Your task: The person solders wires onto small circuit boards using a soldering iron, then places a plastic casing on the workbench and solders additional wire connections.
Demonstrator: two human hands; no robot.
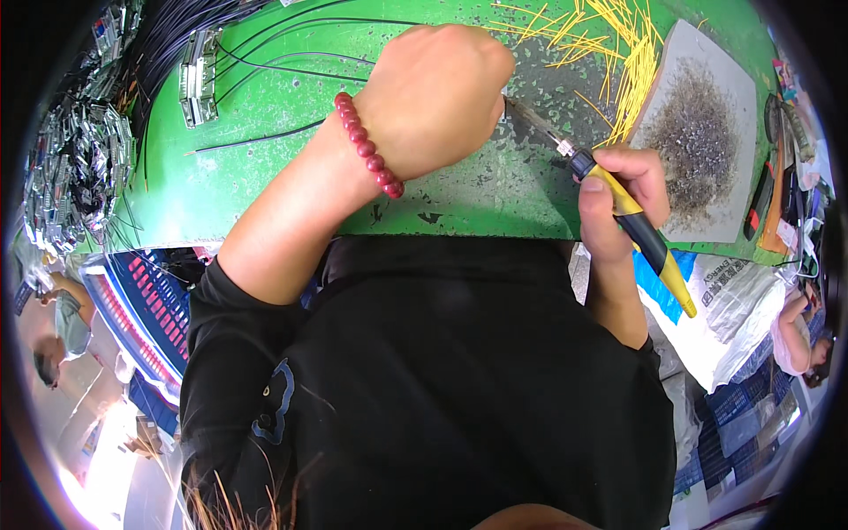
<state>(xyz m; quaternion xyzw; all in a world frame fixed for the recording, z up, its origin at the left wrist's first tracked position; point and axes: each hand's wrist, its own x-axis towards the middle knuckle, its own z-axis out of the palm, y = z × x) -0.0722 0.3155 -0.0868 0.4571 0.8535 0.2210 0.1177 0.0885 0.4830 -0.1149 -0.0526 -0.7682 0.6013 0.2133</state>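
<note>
My left hand (442,97), with a red bead bracelet (364,146) on the wrist, is closed in a fist, its back turned up. Its fingertips and whatever they hold are hidden beneath it. My right hand (623,199) grips a yellow and black soldering iron (651,243) like a pen. The iron's metal tip points up and left, close beside the left fist; a small light-coloured bit shows there. Thin black wires (291,69) run across the green table (477,199) and pass behind the left hand.
Thin yellow wires (638,66) lie at the back right, beside a grey board (729,208) covered in dark residue. Many small metal-cased parts (75,172) are heaped at the left, near a metal connector piece (198,79). Tools (776,190) lie along the right edge; people sit beyond on both sides.
</note>
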